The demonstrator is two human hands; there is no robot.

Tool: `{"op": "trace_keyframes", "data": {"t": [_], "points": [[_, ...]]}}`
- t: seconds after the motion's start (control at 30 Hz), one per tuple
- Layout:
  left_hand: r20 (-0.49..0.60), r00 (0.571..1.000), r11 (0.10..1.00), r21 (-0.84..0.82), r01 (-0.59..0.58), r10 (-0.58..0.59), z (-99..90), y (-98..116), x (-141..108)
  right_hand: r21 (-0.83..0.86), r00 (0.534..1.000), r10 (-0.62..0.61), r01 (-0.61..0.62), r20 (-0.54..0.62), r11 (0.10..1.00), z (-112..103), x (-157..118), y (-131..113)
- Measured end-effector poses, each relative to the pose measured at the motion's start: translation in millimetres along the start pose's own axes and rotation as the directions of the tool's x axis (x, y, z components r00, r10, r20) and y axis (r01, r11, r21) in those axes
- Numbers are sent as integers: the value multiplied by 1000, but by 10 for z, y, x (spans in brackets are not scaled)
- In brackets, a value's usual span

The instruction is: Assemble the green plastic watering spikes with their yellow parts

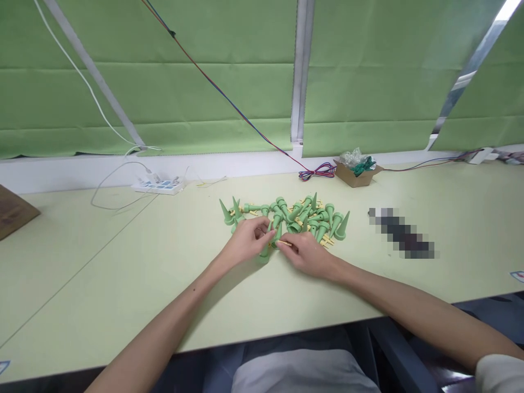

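Note:
Several green cone-shaped plastic pieces (338, 225) and small yellow pieces (327, 240) lie in a heap on the pale table (245, 305). My left hand (248, 239) is closed round a green cone piece (264, 254), whose round end shows below the fingers at the near side of the heap. Just to the right, my right hand (305, 252) pinches a small yellow piece (284, 243) between thumb and forefinger. The fingertips of the two hands are close together. Part of the heap is hidden behind them.
Behind the heap are coiled red and blue wires (317, 172) and a cardboard box (355, 176) with plastic and green material. A power strip (159, 186) lies at the back left, brown cardboard (14, 213) at the far left. A blurred dark object (403, 233) is on the right.

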State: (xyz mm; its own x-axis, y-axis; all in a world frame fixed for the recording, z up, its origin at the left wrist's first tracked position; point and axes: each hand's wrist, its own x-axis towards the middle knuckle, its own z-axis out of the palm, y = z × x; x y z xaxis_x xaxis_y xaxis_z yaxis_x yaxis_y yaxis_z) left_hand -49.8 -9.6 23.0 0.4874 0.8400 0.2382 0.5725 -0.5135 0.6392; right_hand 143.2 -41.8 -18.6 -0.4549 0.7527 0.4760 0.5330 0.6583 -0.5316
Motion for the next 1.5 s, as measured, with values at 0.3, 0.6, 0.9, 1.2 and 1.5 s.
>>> {"op": "trace_keyframes", "data": {"t": [0.3,0.6,0.9,1.2,1.5], "points": [[124,992,995,96,-25,13,-72,-18,-85,-8,995,-70,70,-76,998,-38,12,-71],[188,982,995,-103,0,19,-21,-7,-128,30,991,-77,80,-112,996,-52,-1,-89],[195,980,998,-62,-27,39,10,13,-133,135,999,10,-4,-45,991,-57,-24,-71],[256,965,994,-107,-34,60,13,17,-145,98,999,-9,13,-49,995,-60,-9,-79],[216,976,995,-93,-17,37,61,-9,-132,52,985,-103,111,-138,992,-58,-19,-93]]}}
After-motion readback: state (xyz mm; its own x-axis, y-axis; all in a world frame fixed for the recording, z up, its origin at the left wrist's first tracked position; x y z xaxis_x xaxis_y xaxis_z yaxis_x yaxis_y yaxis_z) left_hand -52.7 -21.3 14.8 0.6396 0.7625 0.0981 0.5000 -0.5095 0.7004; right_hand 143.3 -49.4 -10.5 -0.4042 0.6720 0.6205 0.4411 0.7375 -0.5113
